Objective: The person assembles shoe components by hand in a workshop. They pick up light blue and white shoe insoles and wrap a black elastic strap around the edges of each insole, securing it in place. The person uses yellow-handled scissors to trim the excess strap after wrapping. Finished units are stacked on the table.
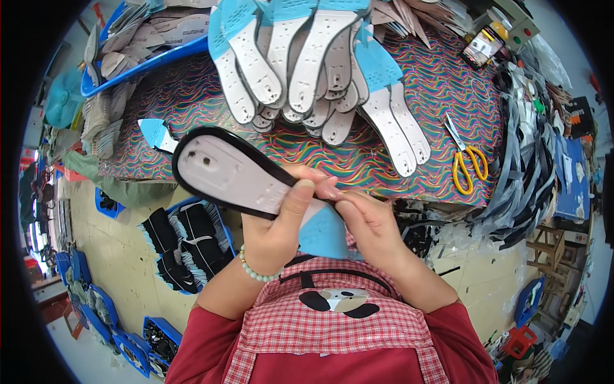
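A shoe insole [227,171], white at the heel with a black edge and light blue toward the toe, is held up in front of my apron. My left hand [275,232] is closed round its middle, thumb on the white face. My right hand [374,230] pinches at the insole's edge near the blue part; its fingertips meet those of my left hand. Whether a strip lies between them I cannot make out. Just beyond my hands, a pile of similar white and blue insoles [320,57] lies on the wavy-patterned table [441,83].
Yellow-handled scissors [470,165] lie on the table's right, beside hanging black strips [505,166]. A phone [483,47] stands far right. At far left, a blue tray [147,72] holds insole boards. Below left, a blue crate [224,233] holds stacked black pieces.
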Tool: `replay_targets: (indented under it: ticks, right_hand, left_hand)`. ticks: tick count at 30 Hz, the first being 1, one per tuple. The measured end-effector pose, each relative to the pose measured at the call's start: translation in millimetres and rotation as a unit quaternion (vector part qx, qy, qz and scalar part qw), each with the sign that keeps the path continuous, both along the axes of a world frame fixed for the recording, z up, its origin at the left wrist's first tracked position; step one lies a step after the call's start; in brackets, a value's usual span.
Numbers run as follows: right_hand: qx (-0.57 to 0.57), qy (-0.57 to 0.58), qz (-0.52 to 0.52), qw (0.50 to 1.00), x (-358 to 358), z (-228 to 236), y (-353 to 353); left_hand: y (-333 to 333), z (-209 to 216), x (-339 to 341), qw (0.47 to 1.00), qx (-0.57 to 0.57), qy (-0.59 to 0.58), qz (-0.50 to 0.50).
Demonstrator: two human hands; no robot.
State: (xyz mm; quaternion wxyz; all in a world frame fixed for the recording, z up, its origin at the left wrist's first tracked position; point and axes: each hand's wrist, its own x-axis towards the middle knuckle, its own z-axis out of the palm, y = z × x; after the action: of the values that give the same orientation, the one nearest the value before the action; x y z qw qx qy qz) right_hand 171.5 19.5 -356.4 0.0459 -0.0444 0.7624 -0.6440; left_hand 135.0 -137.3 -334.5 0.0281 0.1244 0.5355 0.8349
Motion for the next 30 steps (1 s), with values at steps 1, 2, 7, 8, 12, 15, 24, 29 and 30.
replay_targets:
  ticks: [1, 2, 7, 8, 12, 15, 24, 29, 30]
  right_hand:
    - [0.038, 0.079, -0.011, 0.996, -2.0, -2.4, -0.9]
    - [0.077, 0.156, -0.022, 0.984, -3.8, -5.0, -1.2]
    - [0.124, 0.286, -0.056, 0.948, -6.4, 7.3, 7.4]
    - [0.138, 0.268, -0.031, 0.953, -3.7, 7.8, 10.4]
    - [0.119, 0.101, 0.030, 0.987, -1.0, 12.3, 6.7]
    - [0.139, 0.045, 0.190, 0.971, -1.4, -13.5, 42.1]
    - [0.485, 0.056, -0.211, 0.847, -5.0, -51.6, 253.1]
    - [0.365, -0.133, -0.195, 0.900, -0.9, -46.7, 243.7]
    - [0.269, -0.131, -0.234, 0.925, 4.2, -53.2, 243.3]
  left_hand:
    - [1.2, 0.1, 0.4, 0.999, -0.033, 0.012, -0.002]
    - [1.5, 0.4, 0.7, 0.998, -0.066, 0.024, -0.004]
    - [-1.7, 10.0, -6.1, 0.978, -0.141, -0.051, -0.147]
    - [-2.6, 7.2, -4.9, 0.981, -0.110, -0.043, -0.155]
    - [-15.8, 14.1, -14.8, 0.967, -0.205, -0.063, -0.138]
    - [-55.0, 3.4, -31.6, 0.906, -0.272, -0.158, -0.284]
    - [-92.0, 3.7, -49.3, 0.927, 0.218, -0.298, -0.071]
    - [-43.6, -2.1, -57.6, 0.946, 0.054, -0.319, 0.005]
    - [-35.3, 0.7, -59.2, 0.950, 0.039, -0.311, 0.000]
